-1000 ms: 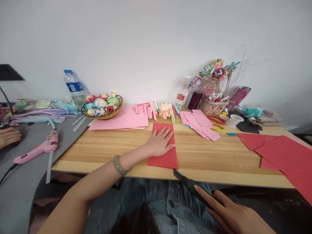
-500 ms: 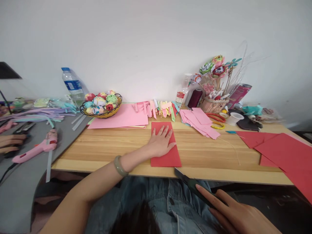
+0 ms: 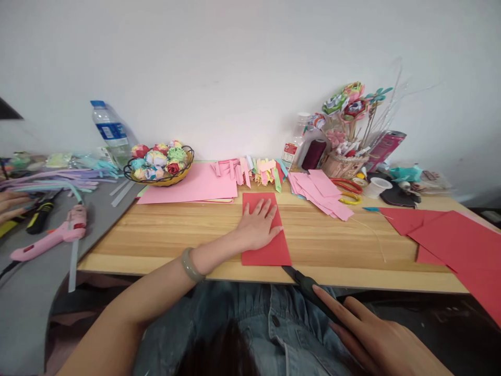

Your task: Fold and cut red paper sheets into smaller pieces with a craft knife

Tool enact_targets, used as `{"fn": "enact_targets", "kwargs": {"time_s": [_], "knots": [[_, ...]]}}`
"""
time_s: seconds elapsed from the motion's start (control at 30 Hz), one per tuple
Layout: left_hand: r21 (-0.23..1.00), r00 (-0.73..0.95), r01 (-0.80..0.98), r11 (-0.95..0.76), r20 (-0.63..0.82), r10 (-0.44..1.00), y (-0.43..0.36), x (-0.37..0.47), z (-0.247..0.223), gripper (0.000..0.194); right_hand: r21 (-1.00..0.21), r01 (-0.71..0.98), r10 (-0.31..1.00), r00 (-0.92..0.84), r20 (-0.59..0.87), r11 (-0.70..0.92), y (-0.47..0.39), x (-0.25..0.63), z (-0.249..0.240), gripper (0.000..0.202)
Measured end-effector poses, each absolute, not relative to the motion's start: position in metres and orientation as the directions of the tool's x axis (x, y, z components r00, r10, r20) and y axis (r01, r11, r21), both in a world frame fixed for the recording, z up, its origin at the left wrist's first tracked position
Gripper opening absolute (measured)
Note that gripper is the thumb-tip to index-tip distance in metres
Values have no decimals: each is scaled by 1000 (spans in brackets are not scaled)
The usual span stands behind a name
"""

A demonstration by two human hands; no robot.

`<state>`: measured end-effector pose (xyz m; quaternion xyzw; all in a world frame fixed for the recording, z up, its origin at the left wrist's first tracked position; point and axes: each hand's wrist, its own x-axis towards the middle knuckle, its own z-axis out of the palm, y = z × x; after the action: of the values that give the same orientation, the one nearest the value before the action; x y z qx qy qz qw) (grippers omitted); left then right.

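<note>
My left hand (image 3: 258, 224) lies flat with fingers spread on a folded piece of red paper (image 3: 266, 254) near the table's front edge. In my right hand (image 3: 364, 329) is a dark green knife (image 3: 309, 290), gripped by its handle with the forefinger stretched along it. The blade points up and left, its tip close by the paper's lower right corner; whether it touches the paper I cannot tell. Pink paper pieces (image 3: 319, 192) lie beyond the red paper on the right.
Larger red sheets (image 3: 457, 240) cover the right end of the wooden table (image 3: 164, 235). A basket of paper flowers (image 3: 172, 181) rests on pink sheets (image 3: 203, 188) at the back. To the left are a pink glue gun (image 3: 50, 240), a water bottle (image 3: 111, 133) and another person's hand (image 3: 11, 204).
The knife's tip has shifted slightly right and up by the paper's corner. My left hand stays on the red paper. At the far left, the other person's hand has uncovered a black-and-yellow tool.
</note>
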<state>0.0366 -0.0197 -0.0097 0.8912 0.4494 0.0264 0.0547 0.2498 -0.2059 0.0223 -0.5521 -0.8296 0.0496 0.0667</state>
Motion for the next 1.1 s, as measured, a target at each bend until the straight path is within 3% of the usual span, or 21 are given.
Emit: {"fn": "enact_targets", "kwargs": {"time_s": [0.27,0.83,1.1], "knots": [[114,609,788,-605,0,793,-20,37,-9,61,-220,916,941,-338,31,337,-206,239,25,51],[128,614,784,-608,-12,789,-18,37,-10,63,-72,939,940,-332,76,337,-206,244,20,50],[132,614,784,-606,-25,789,-19,37,-8,63,-69,954,955,-286,75,291,-198,240,19,48]]}}
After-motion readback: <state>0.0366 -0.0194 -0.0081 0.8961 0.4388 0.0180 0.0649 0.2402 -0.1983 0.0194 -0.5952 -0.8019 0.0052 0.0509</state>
